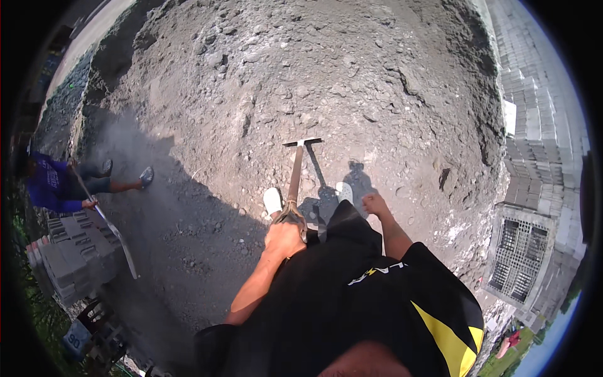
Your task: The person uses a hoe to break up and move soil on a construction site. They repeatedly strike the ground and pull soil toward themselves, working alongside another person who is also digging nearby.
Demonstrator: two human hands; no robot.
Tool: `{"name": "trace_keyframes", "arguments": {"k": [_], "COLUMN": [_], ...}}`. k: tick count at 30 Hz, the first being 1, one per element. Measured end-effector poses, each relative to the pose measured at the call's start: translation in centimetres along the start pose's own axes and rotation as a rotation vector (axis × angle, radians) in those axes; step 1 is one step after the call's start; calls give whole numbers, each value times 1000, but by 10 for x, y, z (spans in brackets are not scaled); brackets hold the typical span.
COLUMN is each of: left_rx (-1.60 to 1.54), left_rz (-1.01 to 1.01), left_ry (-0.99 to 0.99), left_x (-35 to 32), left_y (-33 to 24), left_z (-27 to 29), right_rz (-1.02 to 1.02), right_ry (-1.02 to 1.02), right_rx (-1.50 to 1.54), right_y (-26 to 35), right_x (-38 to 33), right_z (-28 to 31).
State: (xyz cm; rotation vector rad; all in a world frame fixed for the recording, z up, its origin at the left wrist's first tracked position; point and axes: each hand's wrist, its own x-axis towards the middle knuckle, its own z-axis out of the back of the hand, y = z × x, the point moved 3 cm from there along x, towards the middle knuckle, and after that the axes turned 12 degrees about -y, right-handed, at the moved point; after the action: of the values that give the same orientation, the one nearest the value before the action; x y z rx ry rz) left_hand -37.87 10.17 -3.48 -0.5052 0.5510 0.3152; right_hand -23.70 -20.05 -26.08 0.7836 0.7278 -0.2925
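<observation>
Far to the left, at the shaded edge of the gravel mound (282,75), a co-worker in a purple top (47,185) is seen bent over a long-handled shovel (107,223), with a stack of grey concrete blocks (75,254) just below. Nearer the middle, the left hand (284,237) is clenched around the top of a wooden handle, and the hoe (296,169) is held upright between two white shoes (272,200), its flat metal blade (302,142) resting on the loose grey gravel ahead of the feet. The right hand (375,203) is off the handle and hangs free beside the hip, loosely curled and grasping nothing. Further right, rows of concrete blocks (534,144) are laid out along the mound's edge.

The step in hand is judged to be a pause between strokes of raking the gravel, with the blade planted. A further stroke would likely call for the right hand to be brought back onto the handle lower down, so the blade can be lifted and pulled through the stony material with control.
</observation>
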Motion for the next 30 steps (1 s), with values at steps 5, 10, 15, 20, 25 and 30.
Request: {"name": "trace_keyframes", "arguments": {"k": [5,10,15,20,25,30], "left_rx": [39,20,151,-433,-1571,-1601], "left_rz": [73,-57,207,-35,942,2009], "left_ry": [-53,-168,-544,-737,-1116,-1472], "left_x": [3,34,-8,-161,-268,-335], "left_y": [-63,-137,-179,-192,-159,-221], "left_z": [-24,-46,-72,-70,-278,-516], "right_rz": [150,11,-502,-400,-278,-610], "right_ry": [257,656,785,687,436,558], "right_rx": [-53,72,499,868,367,-22], "right_y": [43,42,100,79,-32,-268], "right_x": [43,75,-85,-6,-26,-79], "right_z": [-7,0,-78,-85,-149,-207]}}
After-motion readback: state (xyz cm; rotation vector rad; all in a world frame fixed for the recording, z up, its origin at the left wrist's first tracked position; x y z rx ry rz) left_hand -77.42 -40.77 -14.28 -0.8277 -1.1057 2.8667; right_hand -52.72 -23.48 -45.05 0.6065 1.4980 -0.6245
